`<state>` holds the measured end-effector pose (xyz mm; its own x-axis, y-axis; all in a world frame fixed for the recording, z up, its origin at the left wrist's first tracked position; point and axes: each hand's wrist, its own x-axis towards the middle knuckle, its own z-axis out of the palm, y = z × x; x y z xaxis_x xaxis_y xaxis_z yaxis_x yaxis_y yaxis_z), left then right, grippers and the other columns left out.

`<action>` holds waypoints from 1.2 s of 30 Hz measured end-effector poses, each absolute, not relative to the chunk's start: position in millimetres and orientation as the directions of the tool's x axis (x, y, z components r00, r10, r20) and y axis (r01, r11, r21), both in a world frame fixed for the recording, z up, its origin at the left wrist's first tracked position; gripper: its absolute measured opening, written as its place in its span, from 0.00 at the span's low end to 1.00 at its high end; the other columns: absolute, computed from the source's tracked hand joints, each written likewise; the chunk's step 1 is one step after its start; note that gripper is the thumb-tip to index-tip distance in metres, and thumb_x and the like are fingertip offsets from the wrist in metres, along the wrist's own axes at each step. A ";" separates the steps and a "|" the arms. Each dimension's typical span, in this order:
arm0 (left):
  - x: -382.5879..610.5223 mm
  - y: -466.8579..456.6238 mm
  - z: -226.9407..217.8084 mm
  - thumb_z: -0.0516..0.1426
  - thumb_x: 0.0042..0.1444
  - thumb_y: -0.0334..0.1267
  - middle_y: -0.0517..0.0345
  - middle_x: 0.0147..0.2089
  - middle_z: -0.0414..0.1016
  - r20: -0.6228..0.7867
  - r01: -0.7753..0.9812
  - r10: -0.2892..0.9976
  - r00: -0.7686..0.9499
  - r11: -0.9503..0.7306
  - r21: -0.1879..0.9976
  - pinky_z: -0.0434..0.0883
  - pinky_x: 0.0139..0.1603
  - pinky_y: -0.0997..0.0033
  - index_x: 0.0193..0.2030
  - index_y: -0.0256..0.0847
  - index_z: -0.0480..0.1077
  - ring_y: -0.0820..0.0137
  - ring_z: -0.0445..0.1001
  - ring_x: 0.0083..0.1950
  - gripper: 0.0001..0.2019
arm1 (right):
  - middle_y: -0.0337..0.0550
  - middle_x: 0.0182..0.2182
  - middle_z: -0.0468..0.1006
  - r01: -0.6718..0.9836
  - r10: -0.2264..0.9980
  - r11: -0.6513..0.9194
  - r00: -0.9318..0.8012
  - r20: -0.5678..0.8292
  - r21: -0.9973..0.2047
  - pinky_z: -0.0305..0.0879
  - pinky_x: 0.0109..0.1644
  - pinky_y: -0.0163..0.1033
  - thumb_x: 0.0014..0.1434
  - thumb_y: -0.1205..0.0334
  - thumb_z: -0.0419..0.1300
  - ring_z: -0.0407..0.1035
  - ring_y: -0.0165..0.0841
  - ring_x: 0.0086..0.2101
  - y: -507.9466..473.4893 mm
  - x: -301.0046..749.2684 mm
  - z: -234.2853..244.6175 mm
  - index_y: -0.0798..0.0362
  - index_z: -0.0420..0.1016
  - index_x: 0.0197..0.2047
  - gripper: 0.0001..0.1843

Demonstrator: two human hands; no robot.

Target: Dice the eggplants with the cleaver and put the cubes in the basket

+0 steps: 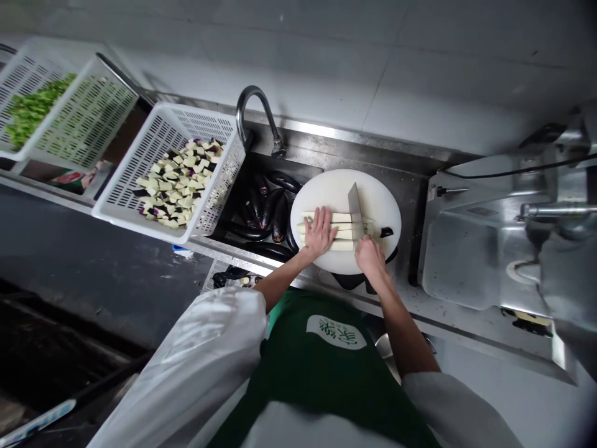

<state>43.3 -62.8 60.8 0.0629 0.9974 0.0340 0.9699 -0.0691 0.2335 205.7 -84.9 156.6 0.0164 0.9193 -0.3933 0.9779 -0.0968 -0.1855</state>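
Long pale strips of eggplant [342,245] lie side by side on a round white cutting board [326,186]. My left hand [319,233] rests on the strips with its fingers stretched out, pressing them to the board. In my right hand [369,254] is the handle of a cleaver [355,208], its blade standing across the strips toward their right end. Cut bits lie just right of the blade, partly hidden by it. A dark piece of eggplant [386,232] sits near the board's right edge.
Whole dark eggplants [267,210] fill the sink left of the board, below a curved faucet [254,91]. Farther left, a white basket [158,118] holds eggplant chunks, and another basket [88,93] holds chopped greens [35,111]. A metal machine [466,249] stands at right.
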 end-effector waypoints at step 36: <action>-25.1 -69.9 45.2 0.44 0.72 0.51 0.48 0.81 0.46 0.048 0.865 0.997 0.058 -0.074 0.497 0.48 0.75 0.30 0.78 0.44 0.53 0.46 0.40 0.81 0.31 | 0.62 0.47 0.81 0.978 0.903 -0.144 0.066 -0.425 -0.152 0.66 0.50 0.40 0.74 0.64 0.45 0.77 0.43 0.49 -100.2 121.7 145.4 0.62 0.71 0.57 0.18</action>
<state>-25.1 -69.9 45.2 0.0579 0.9971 0.0484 0.8647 -0.0743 0.4967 121.7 -100.2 145.4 0.0665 0.9029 -0.4248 0.9779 -0.1435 -0.1520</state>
